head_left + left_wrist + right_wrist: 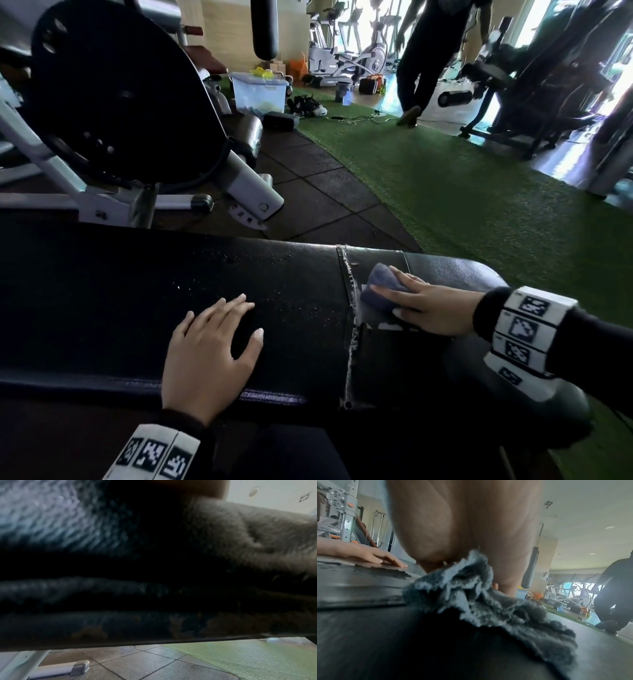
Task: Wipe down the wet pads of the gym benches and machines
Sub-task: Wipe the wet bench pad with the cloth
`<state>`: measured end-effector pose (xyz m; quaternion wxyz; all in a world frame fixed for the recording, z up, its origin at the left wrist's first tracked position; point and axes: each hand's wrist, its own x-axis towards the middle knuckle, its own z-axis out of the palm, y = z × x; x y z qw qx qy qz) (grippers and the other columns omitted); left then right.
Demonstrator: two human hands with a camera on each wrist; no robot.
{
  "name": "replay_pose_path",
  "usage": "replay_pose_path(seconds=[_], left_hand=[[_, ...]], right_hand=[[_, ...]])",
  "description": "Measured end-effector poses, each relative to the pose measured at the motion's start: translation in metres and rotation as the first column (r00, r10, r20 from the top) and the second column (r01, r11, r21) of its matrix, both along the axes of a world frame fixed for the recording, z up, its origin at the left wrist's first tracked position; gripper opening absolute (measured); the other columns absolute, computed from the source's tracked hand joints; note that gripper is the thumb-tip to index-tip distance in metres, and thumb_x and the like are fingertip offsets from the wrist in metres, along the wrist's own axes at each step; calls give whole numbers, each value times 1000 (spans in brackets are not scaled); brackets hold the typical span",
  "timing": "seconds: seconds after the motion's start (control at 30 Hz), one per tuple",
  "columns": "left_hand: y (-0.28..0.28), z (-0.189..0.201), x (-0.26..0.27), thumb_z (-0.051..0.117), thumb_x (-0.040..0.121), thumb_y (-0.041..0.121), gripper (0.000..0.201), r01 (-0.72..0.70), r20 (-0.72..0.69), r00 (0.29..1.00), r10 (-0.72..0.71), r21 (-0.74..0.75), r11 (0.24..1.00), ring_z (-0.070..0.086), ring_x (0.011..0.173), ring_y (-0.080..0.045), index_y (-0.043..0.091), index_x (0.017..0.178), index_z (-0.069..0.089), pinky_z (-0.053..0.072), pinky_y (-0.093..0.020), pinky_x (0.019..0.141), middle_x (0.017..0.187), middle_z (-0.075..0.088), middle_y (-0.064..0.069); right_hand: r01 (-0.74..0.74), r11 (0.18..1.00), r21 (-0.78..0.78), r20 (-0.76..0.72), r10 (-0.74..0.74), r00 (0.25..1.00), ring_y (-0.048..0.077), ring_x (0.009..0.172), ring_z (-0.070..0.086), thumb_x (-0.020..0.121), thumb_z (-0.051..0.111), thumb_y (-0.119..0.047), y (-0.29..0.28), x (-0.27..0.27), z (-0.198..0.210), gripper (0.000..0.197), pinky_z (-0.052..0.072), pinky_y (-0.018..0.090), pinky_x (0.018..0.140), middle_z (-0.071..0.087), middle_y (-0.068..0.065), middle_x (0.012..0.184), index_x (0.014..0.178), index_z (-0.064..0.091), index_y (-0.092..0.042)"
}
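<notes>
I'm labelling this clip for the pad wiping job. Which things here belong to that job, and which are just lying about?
Part of the job:
- bench pad, water droplets on it
- grey cloth, pressed to the pad
- right hand, on the cloth
- left hand, flat on the pad

Just lying about:
- plastic storage box
- shoes
- punching bag
- passing person

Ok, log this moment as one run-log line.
stage: wiping bench pad | right hand: pressing grey cloth beside seam | left hand: flat on pad | droplets: left of seam
</notes>
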<state>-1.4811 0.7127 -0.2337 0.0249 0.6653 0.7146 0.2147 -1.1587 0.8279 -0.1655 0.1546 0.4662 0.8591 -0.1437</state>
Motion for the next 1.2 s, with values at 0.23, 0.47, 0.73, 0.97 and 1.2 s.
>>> replay_pose_path(seconds=[0.23, 0.47, 0.73, 0.97, 1.2], left_hand=[[0, -1, 0, 25, 84, 62, 58, 4, -7, 1000, -4, 3, 1000, 31, 137, -2, 37, 131, 51, 19, -38, 116, 142, 43, 23], [1, -2, -1, 26, 84, 62, 59, 9, -8, 1000, -9, 13, 1000, 33, 137, -4, 36, 131, 52, 20, -39, 115, 142, 44, 20], [-1, -3, -1, 25, 85, 62, 58, 6, -16, 1000, -6, 2, 1000, 27, 139, -1, 39, 133, 47, 15, -37, 117, 144, 40, 23], [-1, -2, 0, 21, 84, 62, 61, 3, -38, 999, -3, 0, 1000, 28, 139, -2, 37, 134, 47, 16, -38, 117, 144, 40, 22], [-2, -2, 0, 17, 83, 65, 65, 9, -37, 999, -9, -8, 1000, 25, 140, -2, 38, 136, 45, 16, -38, 117, 146, 38, 22]], right_hand=[[-14, 998, -59, 49, 17, 999, 31, 143, -12, 101, 25, -41, 5, -71, 5, 51, 0, 41, 115, -15, 8, 156, 144, 0, -50], [-401, 916, 25, 77, 398, 914, 33, 143, -12, 100, 19, -42, -64, -88, -6, 49, -3, 49, 116, -16, 6, 156, 146, 3, -46], [-453, 891, -5, 31, 453, 891, 10, 143, -15, 96, 18, -48, -84, 1, 3, 48, -10, 27, 116, -24, -19, 151, 140, 1, -59], [-188, 982, -4, 11, 188, 982, 18, 143, -16, 99, 28, -43, -25, 12, -4, 52, 6, 44, 118, -23, -11, 154, 127, -4, -72], [-156, 988, -5, 70, 156, 985, 39, 143, -3, 100, 23, -43, -26, -75, 3, 48, 6, 51, 115, -10, 6, 157, 141, 1, -57]])
